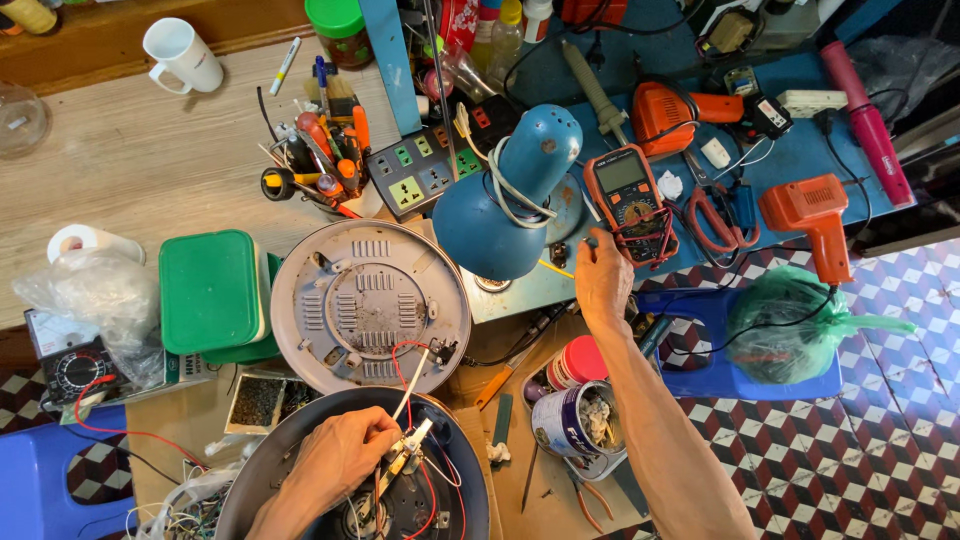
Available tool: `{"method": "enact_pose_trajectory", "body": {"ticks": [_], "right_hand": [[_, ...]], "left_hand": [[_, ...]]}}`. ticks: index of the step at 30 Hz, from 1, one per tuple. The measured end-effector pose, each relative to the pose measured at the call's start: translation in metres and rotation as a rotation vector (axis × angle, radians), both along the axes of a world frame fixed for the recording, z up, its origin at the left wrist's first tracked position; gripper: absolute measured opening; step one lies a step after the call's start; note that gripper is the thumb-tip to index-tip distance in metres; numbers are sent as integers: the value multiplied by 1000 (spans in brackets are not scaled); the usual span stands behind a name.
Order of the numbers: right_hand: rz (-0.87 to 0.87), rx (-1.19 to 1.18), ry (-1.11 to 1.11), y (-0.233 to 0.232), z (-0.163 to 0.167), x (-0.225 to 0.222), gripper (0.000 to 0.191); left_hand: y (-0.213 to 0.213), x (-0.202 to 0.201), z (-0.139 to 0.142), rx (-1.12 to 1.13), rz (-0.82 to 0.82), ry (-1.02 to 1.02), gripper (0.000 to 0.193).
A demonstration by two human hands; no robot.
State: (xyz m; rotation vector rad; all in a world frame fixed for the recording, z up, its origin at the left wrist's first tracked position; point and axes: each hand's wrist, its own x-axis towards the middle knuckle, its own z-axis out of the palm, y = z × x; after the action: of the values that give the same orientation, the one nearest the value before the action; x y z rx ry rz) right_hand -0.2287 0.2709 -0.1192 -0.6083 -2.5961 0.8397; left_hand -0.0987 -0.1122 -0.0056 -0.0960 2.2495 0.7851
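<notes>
In the head view, the left hand is near the lower edge of the picture, inside a round dark appliance body that lies open at the near edge of the tabletop. Its fingers are closed around a small metal part with red and white wires attached. The wires go up to a round grey base plate, which lies just behind the dark body and touches its rim.

The right hand is stretched out toward the middle of the tabletop. Its fingertips touch the lower left corner of an orange and black multimeter; whether the fingers grip something there, I cannot tell. The two hands are well apart.

A blue desk lamp stands between the base plate and the multimeter, with its shade turned down. To the left of the base plate there is a green lidded box, and behind it a cup full of screwdrivers and a grey power strip. A white mug stands near the far left corner. An orange drill lies at the right edge, and an open tin can stands beside the right forearm.
</notes>
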Motion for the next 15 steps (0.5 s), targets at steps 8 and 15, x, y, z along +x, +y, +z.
{"method": "enact_pose_trajectory", "body": {"ticks": [8,15], "right_hand": [[-24,-14,25,9,6,8,34],[-56,-56,-66,20,11,2,33]], "left_hand": [[-2,-1,-3,-8,-7,-2,28],[-2,-1,0,-15,5,-53,29]]}}
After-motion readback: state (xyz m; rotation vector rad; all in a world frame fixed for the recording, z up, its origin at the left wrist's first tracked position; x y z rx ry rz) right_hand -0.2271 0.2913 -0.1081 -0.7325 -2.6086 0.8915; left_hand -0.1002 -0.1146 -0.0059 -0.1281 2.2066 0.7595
